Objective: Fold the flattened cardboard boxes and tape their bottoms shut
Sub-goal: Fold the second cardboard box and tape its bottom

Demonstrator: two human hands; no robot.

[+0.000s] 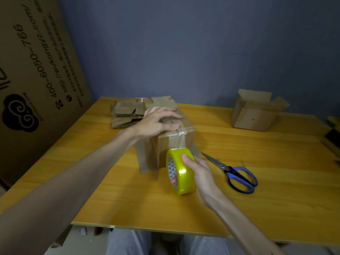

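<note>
Five left fingers (165, 112) press box (188, 139) (right (201, 172) grips tape (184, 174)).

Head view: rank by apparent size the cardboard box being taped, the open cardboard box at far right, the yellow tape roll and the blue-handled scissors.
1. cardboard box being taped
2. open cardboard box, farther away, so perhaps really similar
3. yellow tape roll and blue-handled scissors: unranked; scissors longer, roll bulkier

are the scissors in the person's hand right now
No, the scissors lie on the table beside the right hand, which grips the yellow tape roll.
</note>
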